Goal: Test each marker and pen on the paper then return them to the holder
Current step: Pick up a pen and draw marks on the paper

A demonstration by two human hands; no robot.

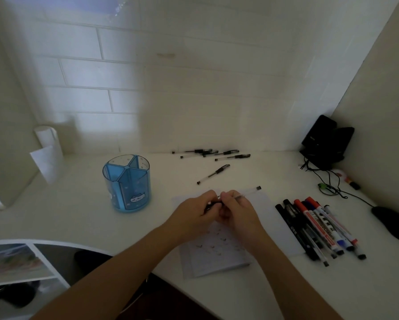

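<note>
Both hands meet over the white paper (219,257), which carries small ink marks. My right hand (239,210) grips a clear pen (250,191) whose barrel points up and to the right. My left hand (197,210) pinches the pen's dark cap end beside it. The blue divided holder (127,183) stands to the left with nothing in it. One loose pen (213,173) lies behind the paper, and several more pens (214,153) lie by the wall. A row of markers and pens (318,227) lies right of the paper.
A black computer mouse (392,224) and its cable sit at the far right, with a black device (325,142) in the back corner. A paper roll (47,144) stands at the back left. The desk's front edge curves inward on the left.
</note>
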